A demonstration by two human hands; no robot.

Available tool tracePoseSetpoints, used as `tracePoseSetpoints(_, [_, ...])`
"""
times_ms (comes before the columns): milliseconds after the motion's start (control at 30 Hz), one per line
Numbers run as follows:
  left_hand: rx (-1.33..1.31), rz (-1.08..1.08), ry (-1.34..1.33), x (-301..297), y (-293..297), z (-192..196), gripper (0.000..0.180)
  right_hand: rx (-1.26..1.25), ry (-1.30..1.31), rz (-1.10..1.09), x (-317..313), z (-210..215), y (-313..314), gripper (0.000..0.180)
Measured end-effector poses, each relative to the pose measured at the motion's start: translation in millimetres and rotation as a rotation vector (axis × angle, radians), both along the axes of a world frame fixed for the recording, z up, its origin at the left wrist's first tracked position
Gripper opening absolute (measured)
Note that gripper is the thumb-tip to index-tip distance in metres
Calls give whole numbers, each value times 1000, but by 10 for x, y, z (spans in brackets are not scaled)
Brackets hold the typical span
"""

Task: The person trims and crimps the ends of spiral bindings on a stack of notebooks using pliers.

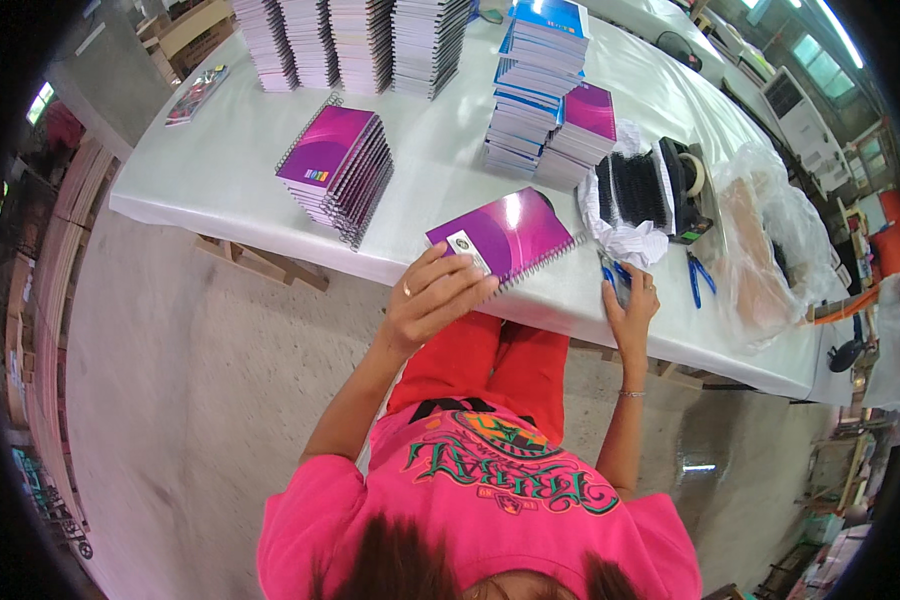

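Left hand [435, 300] pinches purple notebook [507, 238] corner at tabletop [220, 170] edge, frame centre; may slip. Right hand [630, 305] clasps blue-handled cutters [613, 278], could snag spiral.

I hold a notebook [505, 238] in my left hand [432, 298] over the table's [220, 170] near edge. Beyond it to the left a stack of notebooks [338, 170] sits on the table, and four taller stacks [350, 40] line the far edge. A mixed pile [550, 100] stands behind the notebook. My right hand [630, 310] rests at the near edge beside pliers [698, 278], with binding coils [635, 190] behind it.
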State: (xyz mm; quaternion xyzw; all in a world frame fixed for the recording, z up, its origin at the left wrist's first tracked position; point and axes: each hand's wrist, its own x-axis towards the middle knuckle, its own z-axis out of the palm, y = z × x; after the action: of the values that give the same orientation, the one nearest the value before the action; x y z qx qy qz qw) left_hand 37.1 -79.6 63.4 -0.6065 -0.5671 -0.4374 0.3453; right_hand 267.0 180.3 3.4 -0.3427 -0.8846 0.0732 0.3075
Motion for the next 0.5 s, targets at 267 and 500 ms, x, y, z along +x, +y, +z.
tracePoseSetpoints(267, [116,145,124,154,-134,-161,40,-36,41,-52,-47,-78,-25,44])
tracePoseSetpoints(500, [144,283,166,45,-295,-31,34,1,78,-75,-41,-112,-19,43])
